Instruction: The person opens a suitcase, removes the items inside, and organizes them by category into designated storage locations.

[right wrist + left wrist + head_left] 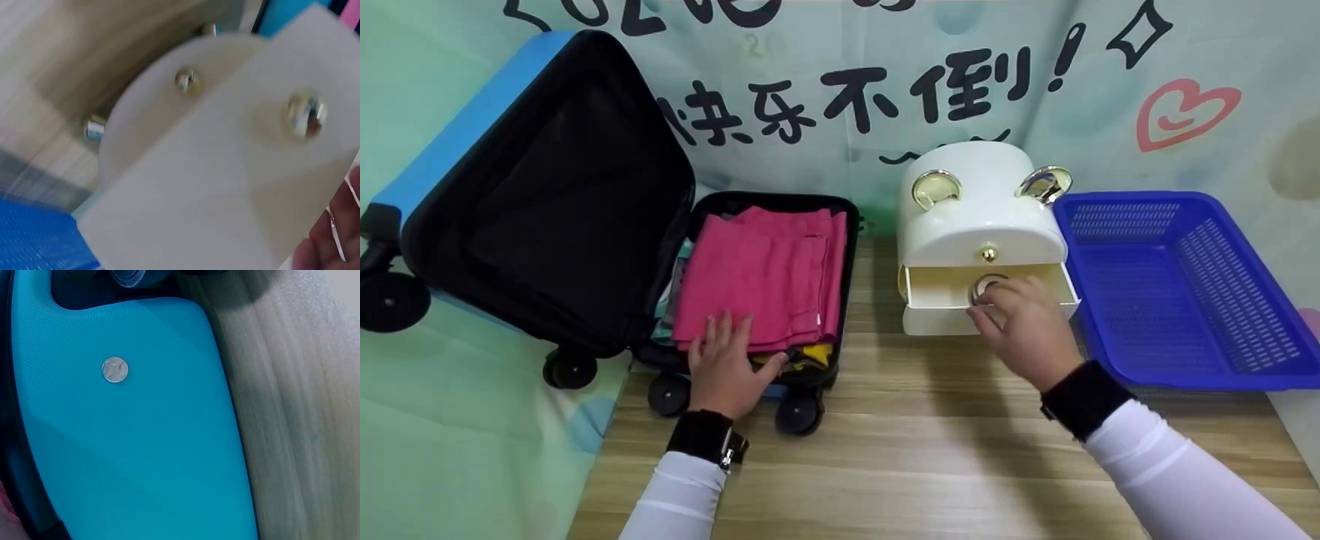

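My left hand (727,375) rests with spread fingers on the near edge of a folded pink garment (757,270). The garment lies on other clothes in the open blue suitcase (851,300). Over the pulled-out drawer (937,321) of a white storage box (975,180), my right hand (1031,330) pinches a thin silver bangle (979,283) between thumb and fingers. In the right wrist view, the fingers (326,247) and part of the silver band (336,233) show beside the drawer front, which bears a gold knob (305,114).
A blue plastic basket (1174,300) stands against the box's right side. The suitcase lid (540,195) leans open at the left. Black wheels (799,411) stick out at the near side of the suitcase. A printed cloth (840,97) hangs behind the wooden tabletop (900,450).
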`<state>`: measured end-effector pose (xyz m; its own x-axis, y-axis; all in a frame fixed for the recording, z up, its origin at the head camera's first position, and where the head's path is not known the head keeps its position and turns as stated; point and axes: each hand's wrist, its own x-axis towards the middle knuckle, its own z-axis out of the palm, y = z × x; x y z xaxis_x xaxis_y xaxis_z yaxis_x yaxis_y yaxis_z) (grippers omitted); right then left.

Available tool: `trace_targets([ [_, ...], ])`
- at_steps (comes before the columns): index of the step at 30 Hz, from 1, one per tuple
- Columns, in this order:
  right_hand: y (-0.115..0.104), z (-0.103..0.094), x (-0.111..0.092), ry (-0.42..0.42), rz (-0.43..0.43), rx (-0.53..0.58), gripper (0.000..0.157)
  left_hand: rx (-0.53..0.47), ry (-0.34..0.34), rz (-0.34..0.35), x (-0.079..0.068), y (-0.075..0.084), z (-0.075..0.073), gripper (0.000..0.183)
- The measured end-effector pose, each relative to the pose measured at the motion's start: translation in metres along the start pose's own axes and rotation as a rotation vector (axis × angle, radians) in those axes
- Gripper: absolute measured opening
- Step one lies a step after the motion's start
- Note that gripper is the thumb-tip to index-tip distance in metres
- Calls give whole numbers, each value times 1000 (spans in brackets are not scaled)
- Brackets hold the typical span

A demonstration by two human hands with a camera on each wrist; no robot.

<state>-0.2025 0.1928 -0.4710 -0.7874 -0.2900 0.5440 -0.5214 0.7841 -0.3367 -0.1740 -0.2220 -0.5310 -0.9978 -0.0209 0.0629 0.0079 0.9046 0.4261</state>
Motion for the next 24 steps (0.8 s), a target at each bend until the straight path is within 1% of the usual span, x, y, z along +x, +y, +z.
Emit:
trace_targets([
  [2,-4,5,-10,45,-46,-17,14,4,-1,-1,0,0,0,90],
  [4,-5,11,-18,61,-76,-54,17,7,-1,-2,1,0,0,90],
  [8,-3,21,-30,39,-77,-112,29,9,3,0,1,0,1,89],
  [11,-1,26,-36,7,-59,-111,36,11,1,0,1,0,2,89],
  [15,0,29,-37,-19,-55,-99,37,18,-4,-5,1,0,2,89],
  [24,1,34,-30,-18,-50,-62,37,24,2,-4,1,0,2,89],
])
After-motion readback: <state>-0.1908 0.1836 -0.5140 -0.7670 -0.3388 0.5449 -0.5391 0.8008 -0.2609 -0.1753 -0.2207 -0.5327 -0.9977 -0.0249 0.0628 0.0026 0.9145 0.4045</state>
